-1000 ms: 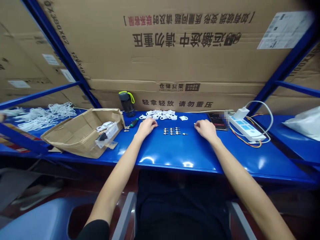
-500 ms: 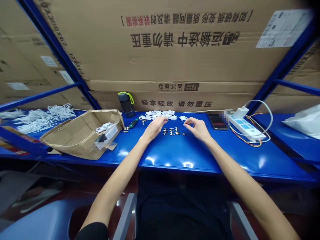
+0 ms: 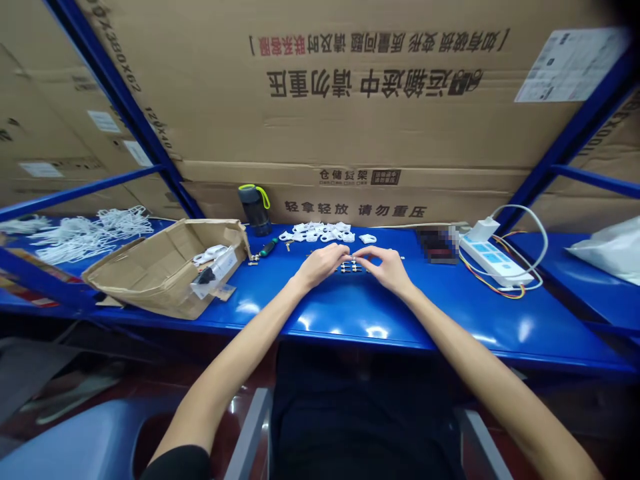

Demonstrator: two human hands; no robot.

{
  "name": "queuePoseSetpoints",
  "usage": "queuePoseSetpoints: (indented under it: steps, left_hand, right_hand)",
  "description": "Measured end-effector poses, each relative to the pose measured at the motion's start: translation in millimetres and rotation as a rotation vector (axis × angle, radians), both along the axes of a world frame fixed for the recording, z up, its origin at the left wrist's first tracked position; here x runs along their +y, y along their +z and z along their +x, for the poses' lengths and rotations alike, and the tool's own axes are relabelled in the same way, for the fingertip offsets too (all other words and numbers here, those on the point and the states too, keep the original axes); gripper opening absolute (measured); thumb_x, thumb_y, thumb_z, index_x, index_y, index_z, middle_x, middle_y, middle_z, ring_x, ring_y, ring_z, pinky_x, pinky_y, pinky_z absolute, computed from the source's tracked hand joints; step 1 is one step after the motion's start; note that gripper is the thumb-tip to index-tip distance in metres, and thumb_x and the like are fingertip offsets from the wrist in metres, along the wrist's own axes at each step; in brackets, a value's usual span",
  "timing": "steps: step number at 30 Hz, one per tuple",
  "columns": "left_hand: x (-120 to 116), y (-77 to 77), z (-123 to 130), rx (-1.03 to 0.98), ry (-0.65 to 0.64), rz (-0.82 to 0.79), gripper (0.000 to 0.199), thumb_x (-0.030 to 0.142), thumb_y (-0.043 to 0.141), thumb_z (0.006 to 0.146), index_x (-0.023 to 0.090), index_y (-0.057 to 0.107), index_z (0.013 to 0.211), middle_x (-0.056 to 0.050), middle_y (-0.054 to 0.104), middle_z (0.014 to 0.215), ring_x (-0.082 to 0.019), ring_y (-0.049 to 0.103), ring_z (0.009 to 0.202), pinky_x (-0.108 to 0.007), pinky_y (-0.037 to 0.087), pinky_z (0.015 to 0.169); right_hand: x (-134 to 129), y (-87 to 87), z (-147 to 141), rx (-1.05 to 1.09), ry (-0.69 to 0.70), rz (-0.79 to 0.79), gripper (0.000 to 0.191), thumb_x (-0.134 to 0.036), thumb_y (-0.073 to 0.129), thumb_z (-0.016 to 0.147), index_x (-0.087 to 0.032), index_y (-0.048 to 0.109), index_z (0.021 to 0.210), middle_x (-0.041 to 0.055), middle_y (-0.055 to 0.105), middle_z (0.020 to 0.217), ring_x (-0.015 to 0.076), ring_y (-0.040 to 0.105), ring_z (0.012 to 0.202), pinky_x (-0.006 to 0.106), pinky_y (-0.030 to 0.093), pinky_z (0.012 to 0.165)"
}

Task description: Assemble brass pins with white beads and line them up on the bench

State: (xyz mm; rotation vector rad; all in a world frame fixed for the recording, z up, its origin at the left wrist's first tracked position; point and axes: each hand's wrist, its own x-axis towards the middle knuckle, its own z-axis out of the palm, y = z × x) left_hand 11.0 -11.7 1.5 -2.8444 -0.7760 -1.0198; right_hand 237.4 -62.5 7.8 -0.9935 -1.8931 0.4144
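My left hand and my right hand meet fingertip to fingertip above the blue table. Both are closed in a pinch around something small and pale, too tiny to make out. Just below the fingertips lie several small metal pins in rows, partly hidden by my hands. Behind my hands is a heap of white plastic parts, with one white part apart from it on the right.
An open cardboard box stands at left, near a green screwdriver and a dark bottle. A power strip with cables lies at right. White cords are piled far left.
My hands were apart on either side of the pins; they have come together over them, fingertips meeting. The view has shifted slightly.
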Motion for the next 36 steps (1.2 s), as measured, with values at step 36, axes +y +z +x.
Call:
queuePoseSetpoints:
  steps: [36]
  left_hand:
    - [-8, 5.1, 7, -0.315, -0.014, -0.422, 0.032, 0.048, 0.058, 0.102, 0.018, 0.07, 0.097, -0.002, 0.07, 0.086, -0.013, 0.056, 0.066, -0.027, 0.048, 0.068]
  right_hand:
    - [3, -3.0, 0, 0.286, -0.036, -0.037, 0.03, -0.052, 0.074, 0.089, -0.023, 0.078, 0.095, 0.0056, 0.08, 0.098, 0.0255, 0.076, 0.09, 0.041, 0.063, 0.09]
